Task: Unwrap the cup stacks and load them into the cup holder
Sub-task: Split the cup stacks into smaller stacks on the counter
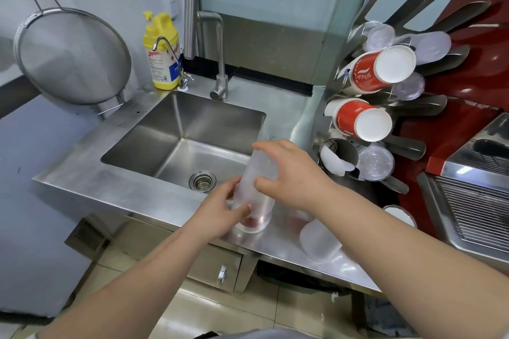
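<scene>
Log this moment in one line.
left hand: grips stack base | right hand: grips cup stack upright on counter | holder: partly loaded

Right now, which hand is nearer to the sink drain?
Left. The left hand grips the lower part of the clear cup stack, just right of and below the sink drain. The right hand holds the stack's upper part, farther to the right.

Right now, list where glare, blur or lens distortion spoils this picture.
Head view: wide-angle bending curves the counter edge and wall lines; glare patches sit on the steel counter near the lying clear cups and on the red panel; the clear cup stack between the left hand and right hand looks slightly smeared.
</scene>
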Demonstrator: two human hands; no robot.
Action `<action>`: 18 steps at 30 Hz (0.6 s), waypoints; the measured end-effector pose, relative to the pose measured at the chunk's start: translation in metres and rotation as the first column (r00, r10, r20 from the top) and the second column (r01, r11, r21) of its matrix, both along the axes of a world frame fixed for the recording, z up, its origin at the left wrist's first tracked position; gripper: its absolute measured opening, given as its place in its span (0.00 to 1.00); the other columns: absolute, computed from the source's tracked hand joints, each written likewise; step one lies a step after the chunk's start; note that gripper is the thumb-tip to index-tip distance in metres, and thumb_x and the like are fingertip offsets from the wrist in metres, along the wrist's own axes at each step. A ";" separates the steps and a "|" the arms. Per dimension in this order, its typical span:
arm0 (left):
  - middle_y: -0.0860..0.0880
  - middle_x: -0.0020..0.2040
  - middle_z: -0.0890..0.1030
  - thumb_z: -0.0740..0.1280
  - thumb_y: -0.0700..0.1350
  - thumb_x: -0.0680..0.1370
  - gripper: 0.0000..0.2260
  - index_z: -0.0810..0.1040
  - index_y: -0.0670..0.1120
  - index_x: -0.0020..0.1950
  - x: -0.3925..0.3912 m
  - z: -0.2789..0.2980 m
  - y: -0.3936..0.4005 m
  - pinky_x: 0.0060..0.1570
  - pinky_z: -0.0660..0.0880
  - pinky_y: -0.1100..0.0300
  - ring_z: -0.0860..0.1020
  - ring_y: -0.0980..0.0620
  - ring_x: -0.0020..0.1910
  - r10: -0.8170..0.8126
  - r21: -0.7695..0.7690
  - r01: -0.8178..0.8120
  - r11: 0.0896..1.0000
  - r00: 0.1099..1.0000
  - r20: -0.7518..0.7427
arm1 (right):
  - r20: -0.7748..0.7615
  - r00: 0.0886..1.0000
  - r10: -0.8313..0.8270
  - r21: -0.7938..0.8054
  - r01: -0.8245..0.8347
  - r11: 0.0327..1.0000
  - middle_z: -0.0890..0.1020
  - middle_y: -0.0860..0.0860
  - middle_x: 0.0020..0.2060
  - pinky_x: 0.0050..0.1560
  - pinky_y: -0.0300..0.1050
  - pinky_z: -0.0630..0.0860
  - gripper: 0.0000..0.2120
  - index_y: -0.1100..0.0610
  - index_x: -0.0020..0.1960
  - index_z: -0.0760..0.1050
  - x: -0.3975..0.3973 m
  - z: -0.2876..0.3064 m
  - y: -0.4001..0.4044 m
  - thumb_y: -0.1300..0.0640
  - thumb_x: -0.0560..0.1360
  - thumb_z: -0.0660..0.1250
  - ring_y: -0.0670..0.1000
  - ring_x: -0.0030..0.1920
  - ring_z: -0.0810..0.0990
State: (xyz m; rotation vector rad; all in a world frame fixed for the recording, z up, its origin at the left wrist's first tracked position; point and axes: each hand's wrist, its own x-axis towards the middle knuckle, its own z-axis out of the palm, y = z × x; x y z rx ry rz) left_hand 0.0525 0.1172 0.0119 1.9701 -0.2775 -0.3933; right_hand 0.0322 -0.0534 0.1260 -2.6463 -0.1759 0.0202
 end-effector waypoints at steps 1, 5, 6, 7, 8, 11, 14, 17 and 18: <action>0.57 0.61 0.78 0.72 0.43 0.74 0.28 0.69 0.56 0.71 0.001 0.001 0.000 0.53 0.72 0.65 0.76 0.63 0.60 -0.003 0.000 0.003 1.000 1.000 0.011 | 0.002 1.000 0.006 -0.004 -0.006 1.000 0.70 0.48 0.67 0.62 0.40 0.67 0.32 0.45 0.72 0.64 0.000 0.002 -0.001 0.51 0.69 0.68 0.48 0.67 0.69; 0.57 0.61 0.78 0.72 0.46 0.73 0.27 0.70 0.55 0.71 0.001 0.016 -0.002 0.55 0.74 0.61 0.76 0.63 0.60 -0.019 -0.020 0.020 1.000 0.998 0.060 | 0.019 1.000 0.021 -0.008 -0.020 1.000 0.69 0.48 0.67 0.63 0.40 0.67 0.32 0.44 0.72 0.63 -0.004 0.016 -0.006 0.50 0.70 0.68 0.48 0.66 0.69; 0.57 0.62 0.77 0.72 0.48 0.72 0.28 0.70 0.56 0.71 0.001 0.021 -0.002 0.57 0.75 0.59 0.76 0.62 0.61 -0.014 -0.025 0.016 1.000 0.997 0.069 | 0.036 0.999 0.026 -0.008 -0.025 1.000 0.69 0.48 0.67 0.64 0.41 0.67 0.32 0.44 0.72 0.63 -0.005 0.023 -0.007 0.49 0.70 0.68 0.48 0.67 0.69; 0.58 0.62 0.77 0.72 0.49 0.71 0.28 0.70 0.57 0.70 0.000 0.027 -0.003 0.59 0.75 0.58 0.76 0.61 0.61 -0.009 -0.043 0.013 0.999 0.997 0.080 | 0.057 0.998 0.031 -0.009 -0.031 0.999 0.69 0.48 0.67 0.64 0.40 0.65 0.32 0.45 0.73 0.62 -0.007 0.030 -0.009 0.49 0.70 0.68 0.47 0.67 0.68; 0.58 0.62 0.77 0.72 0.48 0.72 0.26 0.70 0.59 0.69 -0.001 0.033 -0.004 0.59 0.75 0.58 0.76 0.60 0.61 0.001 -0.069 0.006 0.998 0.995 0.095 | 0.079 0.996 0.035 -0.008 -0.035 0.999 0.69 0.47 0.68 0.64 0.38 0.64 0.32 0.45 0.73 0.62 -0.010 0.038 -0.011 0.49 0.70 0.68 0.47 0.68 0.68; 0.57 0.62 0.77 0.72 0.48 0.72 0.26 0.70 0.63 0.67 -0.005 0.052 -0.009 0.60 0.75 0.59 0.78 0.58 0.58 0.055 -0.125 -0.037 0.991 0.988 0.146 | 0.153 0.987 0.039 -0.009 -0.038 0.999 0.69 0.46 0.68 0.62 0.33 0.60 0.32 0.45 0.73 0.63 -0.022 0.066 -0.019 0.49 0.71 0.68 0.45 0.68 0.67; 0.58 0.64 0.76 0.71 0.49 0.70 0.25 0.70 0.70 0.62 -0.012 0.075 -0.019 0.61 0.76 0.54 0.76 0.60 0.62 0.043 -0.184 -0.007 0.983 0.981 0.191 | 0.236 0.971 0.041 -0.020 -0.037 0.999 0.70 0.45 0.67 0.62 0.35 0.62 0.32 0.43 0.72 0.63 -0.037 0.091 -0.029 0.48 0.70 0.69 0.45 0.67 0.68; 0.56 0.66 0.75 0.71 0.49 0.69 0.27 0.69 0.68 0.65 -0.020 0.092 -0.034 0.61 0.76 0.56 0.73 0.63 0.64 -0.008 -0.178 0.052 0.983 0.971 0.240 | 0.292 0.956 0.015 -0.011 -0.012 1.000 0.70 0.44 0.66 0.60 0.33 0.61 0.32 0.42 0.72 0.63 -0.053 0.107 -0.044 0.47 0.70 0.69 0.41 0.65 0.67; 0.56 0.66 0.74 0.71 0.49 0.69 0.28 0.68 0.67 0.66 -0.023 0.096 -0.041 0.61 0.75 0.57 0.73 0.63 0.64 -0.025 -0.168 0.070 0.983 0.967 0.254 | 0.307 0.952 0.002 -0.002 -0.002 1.000 0.71 0.43 0.66 0.61 0.32 0.61 0.33 0.42 0.72 0.63 -0.059 0.111 -0.051 0.47 0.69 0.69 0.40 0.65 0.67</action>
